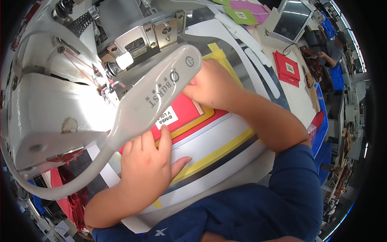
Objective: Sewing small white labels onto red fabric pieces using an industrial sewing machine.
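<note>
A flat red piece (186, 109) with a white printed label (167, 117) lies within a yellow-edged frame (206, 115) on the machine bed. My left hand (146, 163) rests flat on its near edge, fingers stretched out and thumb apart, the index fingertip by the label. At the far right corner of the red piece is my right hand (213, 85), bent inward. Its fingers are largely hidden behind the pale lamp head (155, 94), so what they hold, if anything, does not show. Just left of the lamp, red thread runs down to the lit needle area (107, 90) of a sewing machine (52, 111).
The lamp's bent neck (80, 183) crosses the lower left. Stacked red pieces (287, 68), green sheets (242, 15) and a screen (293, 18) stand on the right-hand table. Blue bins (318, 109) line its edge. Another person (334, 48) sits at the far right. Red material (72, 193) hangs at lower left.
</note>
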The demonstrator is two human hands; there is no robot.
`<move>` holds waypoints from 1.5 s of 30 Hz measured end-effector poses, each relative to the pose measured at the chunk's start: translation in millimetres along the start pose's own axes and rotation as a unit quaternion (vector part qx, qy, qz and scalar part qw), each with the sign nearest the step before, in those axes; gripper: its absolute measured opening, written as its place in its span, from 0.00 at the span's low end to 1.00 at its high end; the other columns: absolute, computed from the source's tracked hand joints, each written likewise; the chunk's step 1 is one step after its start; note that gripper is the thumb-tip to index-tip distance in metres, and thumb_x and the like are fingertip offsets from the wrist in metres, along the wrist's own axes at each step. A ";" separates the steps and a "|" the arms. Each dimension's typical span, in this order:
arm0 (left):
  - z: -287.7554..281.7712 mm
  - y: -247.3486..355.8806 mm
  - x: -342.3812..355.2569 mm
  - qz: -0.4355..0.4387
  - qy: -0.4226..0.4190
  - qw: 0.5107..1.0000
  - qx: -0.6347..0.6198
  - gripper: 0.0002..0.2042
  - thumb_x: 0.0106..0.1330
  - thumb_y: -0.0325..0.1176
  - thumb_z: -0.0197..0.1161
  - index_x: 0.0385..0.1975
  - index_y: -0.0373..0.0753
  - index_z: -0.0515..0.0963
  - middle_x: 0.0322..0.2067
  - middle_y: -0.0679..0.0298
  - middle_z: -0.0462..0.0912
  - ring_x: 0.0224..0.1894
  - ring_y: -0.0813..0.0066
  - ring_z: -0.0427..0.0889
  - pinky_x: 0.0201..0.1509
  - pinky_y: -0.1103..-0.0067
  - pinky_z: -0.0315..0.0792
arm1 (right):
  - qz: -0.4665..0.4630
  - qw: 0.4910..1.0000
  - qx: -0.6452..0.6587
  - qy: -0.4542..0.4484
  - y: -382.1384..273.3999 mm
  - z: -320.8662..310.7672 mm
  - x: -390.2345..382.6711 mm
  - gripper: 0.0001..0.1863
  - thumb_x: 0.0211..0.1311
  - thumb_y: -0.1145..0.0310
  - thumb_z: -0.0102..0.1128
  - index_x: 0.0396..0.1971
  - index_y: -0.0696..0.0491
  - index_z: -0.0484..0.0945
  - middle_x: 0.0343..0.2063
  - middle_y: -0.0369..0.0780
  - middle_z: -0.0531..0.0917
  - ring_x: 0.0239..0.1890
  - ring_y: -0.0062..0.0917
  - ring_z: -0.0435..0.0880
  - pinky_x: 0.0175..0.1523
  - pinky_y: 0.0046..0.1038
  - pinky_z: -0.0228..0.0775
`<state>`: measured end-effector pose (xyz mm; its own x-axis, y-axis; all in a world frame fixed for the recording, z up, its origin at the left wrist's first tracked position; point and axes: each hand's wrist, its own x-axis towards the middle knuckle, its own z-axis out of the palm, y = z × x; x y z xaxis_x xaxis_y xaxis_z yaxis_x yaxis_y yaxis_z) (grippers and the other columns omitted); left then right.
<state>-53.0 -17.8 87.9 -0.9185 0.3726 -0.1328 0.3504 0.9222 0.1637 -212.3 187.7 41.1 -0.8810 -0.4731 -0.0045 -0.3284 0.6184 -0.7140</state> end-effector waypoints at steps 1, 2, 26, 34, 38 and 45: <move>-2.5 -1.6 6.7 -0.011 -0.011 1.000 -0.023 0.38 0.60 0.55 0.77 0.63 0.33 0.78 0.48 0.47 0.80 0.50 0.51 0.81 0.52 0.64 0.74 | -0.003 1.000 0.012 0.007 3.6 0.4 1.1 0.08 0.60 0.68 0.69 0.33 0.58 0.84 0.27 0.48 0.88 0.32 0.44 0.87 0.41 0.42 0.79; -3.3 -3.4 16.0 -0.012 -0.013 1.000 -0.022 0.38 0.60 0.55 0.77 0.63 0.33 0.78 0.48 0.47 0.80 0.50 0.51 0.81 0.52 0.64 0.74 | -0.006 1.000 0.023 0.015 5.8 0.3 2.7 0.08 0.58 0.68 0.69 0.33 0.58 0.83 0.29 0.48 0.88 0.34 0.44 0.87 0.42 0.42 0.79; 31.0 -21.4 77.7 0.080 0.169 0.982 -0.018 0.33 0.61 0.51 0.78 0.62 0.36 0.83 0.48 0.54 0.79 0.49 0.56 0.82 0.54 0.64 0.78 | 0.012 0.989 0.141 -0.052 22.2 -11.4 18.1 0.09 0.66 0.69 0.65 0.35 0.60 0.84 0.29 0.40 0.88 0.32 0.23 0.85 0.40 0.29 0.75; 24.6 -18.6 83.1 0.054 0.148 0.985 -0.071 0.30 0.62 0.47 0.78 0.61 0.36 0.83 0.43 0.57 0.79 0.48 0.56 0.82 0.55 0.61 0.77 | 0.029 0.990 0.124 -0.056 6.9 -17.5 9.1 0.09 0.66 0.68 0.66 0.36 0.60 0.83 0.28 0.40 0.87 0.31 0.25 0.84 0.38 0.31 0.75; 20.2 -17.8 77.1 0.035 0.122 0.986 -0.107 0.30 0.64 0.45 0.77 0.63 0.35 0.81 0.47 0.53 0.81 0.52 0.53 0.83 0.60 0.60 0.76 | -0.149 0.981 -0.111 0.050 9.2 0.9 -26.0 0.11 0.64 0.69 0.66 0.44 0.58 0.84 0.30 0.43 0.85 0.31 0.35 0.86 0.37 0.39 0.77; 16.8 -11.2 28.9 0.071 0.049 0.993 -0.078 0.39 0.62 0.45 0.78 0.71 0.33 0.72 0.67 0.40 0.73 0.68 0.40 0.75 0.71 0.54 0.68 | -0.175 0.948 -0.254 -0.077 -20.5 -2.3 -58.8 0.28 0.62 0.70 0.65 0.61 0.69 0.78 0.33 0.44 0.86 0.31 0.33 0.89 0.35 0.35 0.81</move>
<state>-80.4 -15.6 65.8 -0.8775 0.4796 -0.0036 0.4526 0.8305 0.3248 -154.5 204.3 57.6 -0.6403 -0.7671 0.0396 -0.7474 0.6103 -0.2626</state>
